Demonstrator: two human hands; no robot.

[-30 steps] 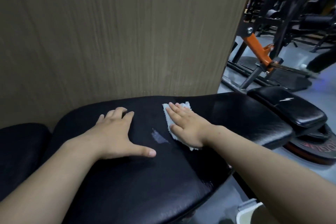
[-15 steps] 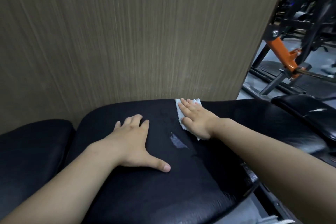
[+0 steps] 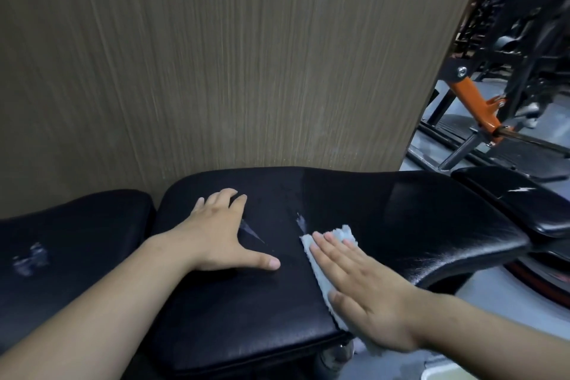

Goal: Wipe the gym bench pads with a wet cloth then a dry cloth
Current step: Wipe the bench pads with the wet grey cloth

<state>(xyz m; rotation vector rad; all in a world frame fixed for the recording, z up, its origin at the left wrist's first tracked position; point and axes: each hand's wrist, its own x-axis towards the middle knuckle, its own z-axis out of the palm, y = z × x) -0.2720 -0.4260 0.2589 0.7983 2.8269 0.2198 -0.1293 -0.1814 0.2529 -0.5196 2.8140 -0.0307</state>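
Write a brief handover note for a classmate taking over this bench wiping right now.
Left hand: open, flat on the long black vinyl bench pad.
Right hand: open, pressing a small pale fluffy cloth onto the same pad, near its front edge.
Done: mid-wipe; wet or dry pass, cannot tell.
Left: rest of this pad, the smaller black pad to its left.

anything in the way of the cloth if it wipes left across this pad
Yes: the left hand rests flat on the bench pad left of the cloth, thumb stretched toward it. Nothing visible lies on the pad right of the right hand.
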